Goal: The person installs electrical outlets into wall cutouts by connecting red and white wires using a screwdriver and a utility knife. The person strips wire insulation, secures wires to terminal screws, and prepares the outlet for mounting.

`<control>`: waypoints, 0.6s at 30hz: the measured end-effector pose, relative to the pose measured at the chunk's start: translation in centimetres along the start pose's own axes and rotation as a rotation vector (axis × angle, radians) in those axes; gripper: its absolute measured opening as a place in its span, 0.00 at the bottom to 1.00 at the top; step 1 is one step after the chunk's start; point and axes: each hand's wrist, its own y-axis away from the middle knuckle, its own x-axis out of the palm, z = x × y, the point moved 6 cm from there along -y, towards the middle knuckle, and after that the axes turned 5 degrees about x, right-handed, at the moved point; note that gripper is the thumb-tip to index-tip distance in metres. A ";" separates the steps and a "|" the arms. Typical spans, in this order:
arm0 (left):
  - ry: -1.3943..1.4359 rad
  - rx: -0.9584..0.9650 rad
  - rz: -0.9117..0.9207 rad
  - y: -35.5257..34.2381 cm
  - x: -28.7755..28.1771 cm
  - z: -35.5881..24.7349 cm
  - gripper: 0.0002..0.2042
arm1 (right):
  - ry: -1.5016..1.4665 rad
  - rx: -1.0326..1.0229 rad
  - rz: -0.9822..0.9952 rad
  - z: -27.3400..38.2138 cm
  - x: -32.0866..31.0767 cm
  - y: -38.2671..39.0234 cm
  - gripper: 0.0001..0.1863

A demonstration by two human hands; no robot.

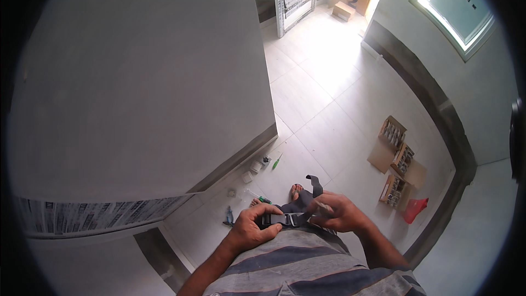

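Note:
At my waist, my left hand is closed on the grey buckle of a dark belt, its thumb and fingers on either side. My right hand is beside it, fingers bent and partly smeared by motion, closed on the dark belt strap. The strap's loose end sticks up and curls beyond the right hand. Below the belt my foot shows on the floor.
A green screwdriver, small white pieces and pliers lie along the left wall. Open cartons of small parts and a red bag are on the right. Cardboard boxes stand past the doorway.

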 end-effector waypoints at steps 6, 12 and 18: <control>-0.108 -0.033 0.074 -1.4 0.4 -0.9 0.19 | 0.106 -0.007 -0.223 -0.9 -0.5 -0.4 0.15; -0.188 -0.161 0.214 -3.4 1.8 -3.7 0.22 | 0.102 -0.106 -0.346 0.4 -0.7 -1.3 0.12; -0.202 -0.006 0.184 -4.7 3.1 -1.5 0.20 | 0.009 -0.034 -0.417 -0.4 -0.9 -0.7 0.10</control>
